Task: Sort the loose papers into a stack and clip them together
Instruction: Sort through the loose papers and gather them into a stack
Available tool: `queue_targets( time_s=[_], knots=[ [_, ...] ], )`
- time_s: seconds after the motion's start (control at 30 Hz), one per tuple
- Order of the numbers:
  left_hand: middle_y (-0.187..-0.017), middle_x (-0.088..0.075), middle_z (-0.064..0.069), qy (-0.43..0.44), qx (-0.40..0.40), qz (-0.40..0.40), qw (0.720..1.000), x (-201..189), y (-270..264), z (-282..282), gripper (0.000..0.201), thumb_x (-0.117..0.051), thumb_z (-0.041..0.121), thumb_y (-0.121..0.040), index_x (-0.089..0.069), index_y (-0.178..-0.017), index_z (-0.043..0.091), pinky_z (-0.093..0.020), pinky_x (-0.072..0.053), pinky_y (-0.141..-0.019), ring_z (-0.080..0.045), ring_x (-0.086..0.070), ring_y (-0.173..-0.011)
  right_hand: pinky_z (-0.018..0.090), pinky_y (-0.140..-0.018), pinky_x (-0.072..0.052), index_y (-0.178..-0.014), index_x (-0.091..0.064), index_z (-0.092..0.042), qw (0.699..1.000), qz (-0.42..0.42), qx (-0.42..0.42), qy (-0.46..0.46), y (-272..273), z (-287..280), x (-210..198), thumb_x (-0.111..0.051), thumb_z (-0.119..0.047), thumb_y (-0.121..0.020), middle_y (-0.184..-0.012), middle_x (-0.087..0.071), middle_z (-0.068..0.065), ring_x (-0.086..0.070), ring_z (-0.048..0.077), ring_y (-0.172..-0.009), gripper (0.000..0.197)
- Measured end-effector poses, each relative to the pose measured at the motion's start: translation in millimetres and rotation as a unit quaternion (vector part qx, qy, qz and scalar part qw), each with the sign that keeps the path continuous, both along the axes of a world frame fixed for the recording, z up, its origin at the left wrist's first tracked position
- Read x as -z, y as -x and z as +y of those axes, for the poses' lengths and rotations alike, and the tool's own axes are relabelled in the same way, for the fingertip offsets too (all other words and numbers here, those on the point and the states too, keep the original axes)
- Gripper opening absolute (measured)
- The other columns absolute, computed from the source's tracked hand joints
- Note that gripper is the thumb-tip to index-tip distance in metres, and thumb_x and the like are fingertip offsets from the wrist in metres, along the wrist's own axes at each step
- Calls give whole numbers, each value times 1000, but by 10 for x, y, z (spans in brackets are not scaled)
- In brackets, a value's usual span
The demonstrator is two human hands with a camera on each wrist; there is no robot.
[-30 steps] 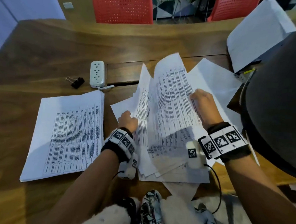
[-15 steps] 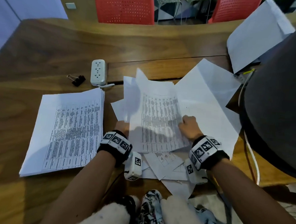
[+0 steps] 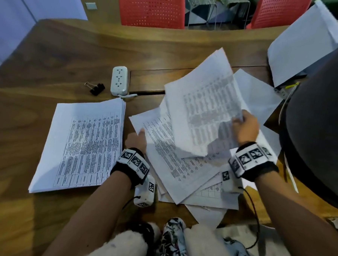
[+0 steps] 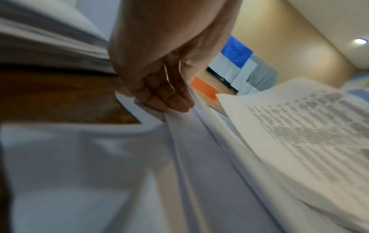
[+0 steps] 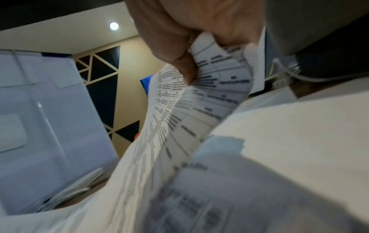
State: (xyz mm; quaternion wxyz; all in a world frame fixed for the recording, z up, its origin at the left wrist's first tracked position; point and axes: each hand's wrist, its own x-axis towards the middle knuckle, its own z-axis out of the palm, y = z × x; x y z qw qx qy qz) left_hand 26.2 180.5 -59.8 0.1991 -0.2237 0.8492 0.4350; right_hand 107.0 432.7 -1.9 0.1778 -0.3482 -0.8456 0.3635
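Right hand (image 3: 246,128): printed sheets (image 3: 206,110) were pinched at their edge between thumb (image 5: 180,63) and curled fingers, and were held lifted and tilted above the loose pile (image 3: 183,167). Left hand (image 3: 137,140): sheet edges at the pile's left side were gripped between thumb and curled fingers (image 4: 159,93), low at the wooden table (image 3: 51,49). The loose pile was spread untidily between both wrists. A squared stack (image 3: 83,145) was laid flat just left of the left hand. A black binder clip (image 3: 96,87) was seen beyond the stack, beside a white power strip (image 3: 118,80), well apart from both hands
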Motion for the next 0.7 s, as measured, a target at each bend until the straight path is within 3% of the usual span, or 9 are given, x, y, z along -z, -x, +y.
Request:
queue_targets(
  time_s=[0.07, 0.17, 0.27, 0.33, 0.4, 0.47, 0.53, 0.57, 0.7],
  knots=[
    [-139, -45, -24, -1, -5, 26, 1000, -21, 11, -8, 50, -40, 28, -99, -41, -134, -8, -38, -37, -103, -39, -43, -128, 31, -68, -38, -64, -41, -9, 999, 40, 34, 4, -32, 170, -75, -46, 2, -84, -68, -43, 11, -42, 21, -74, 24],
    [-138, -47, -24, -52, 11, 51, 997, -41, 95, 11, 45, -37, 22, -100, -45, -131, -9, -39, -37, -105, -39, -45, -126, 21, -59, -40, -87, -58, 4, 994, 78, 1, 82, -61, 244, -105, -47, -2, -89, -79, -51, 12, -46, 17, -76, 12],
    [-128, -55, -18, -159, 22, 76, 984, -138, 179, 61, 36, -32, 20, -100, -51, -122, -1, -47, -41, -105, -33, -54, -115, 11, -36, -36, -70, -53, -6, 979, 45, -46, 196, -96, 139, 36, -47, 2, -90, -55, -54, 5, -49, 6, -46, 22],
    [-114, -57, -9, -227, 18, 82, 970, -201, 200, 81, 32, -31, 17, -101, -52, -122, 5, -45, -43, -102, -26, -54, -106, 11, -36, -39, -69, -54, -14, 967, -13, -99, 232, -117, 42, 139, -49, 4, -89, -49, -57, -5, -50, 3, -42, 27],
    [-104, -57, -8, -282, 32, 88, 955, -281, 201, 69, 32, -33, 20, -102, -55, -118, 3, -44, -42, -98, -25, -52, -101, 11, -49, -49, -75, -55, -14, 952, -45, -137, 271, -108, -19, 195, -53, 9, -86, -77, -65, 3, -59, 14, -67, 26],
    [-101, -60, -10, -319, 50, 82, 943, -332, 209, 43, 31, -35, 24, -101, -55, -114, 5, -47, -43, -94, -29, -53, -100, 25, -75, -54, -85, -57, -9, 944, -51, -154, 288, -55, -47, 238, -59, 9, -81, -103, -63, 13, -59, 22, -92, 19],
    [-113, -59, -13, -342, 53, 65, 936, -346, 210, 15, 38, -34, 25, -102, -48, -128, 1, -48, -45, -97, -30, -56, -103, 42, -96, -48, -106, -56, -2, 938, -74, -166, 296, 2, -67, 247, -66, 2, -78, -117, -61, 14, -59, 27, -107, 31],
    [-116, -58, -14, -359, 52, 63, 930, -328, 216, -3, 39, -33, 24, -102, -45, -131, 1, -49, -45, -97, -31, -56, -103, 43, -102, -42, -116, -51, 0, 931, -80, -173, 312, 25, -81, 233, -68, -1, -78, -122, -59, 11, -56, 27, -113, 42],
    [-102, -65, -10, -391, 56, 51, 917, -209, 215, -70, 30, -32, 17, -102, -54, -118, 4, -36, -54, -79, -25, -62, -87, 25, -96, -38, -137, -29, 1, 911, -138, -197, 335, 119, -129, 285, -69, -6, -79, -129, -45, 2, -44, 19, -124, 71]
  ],
)
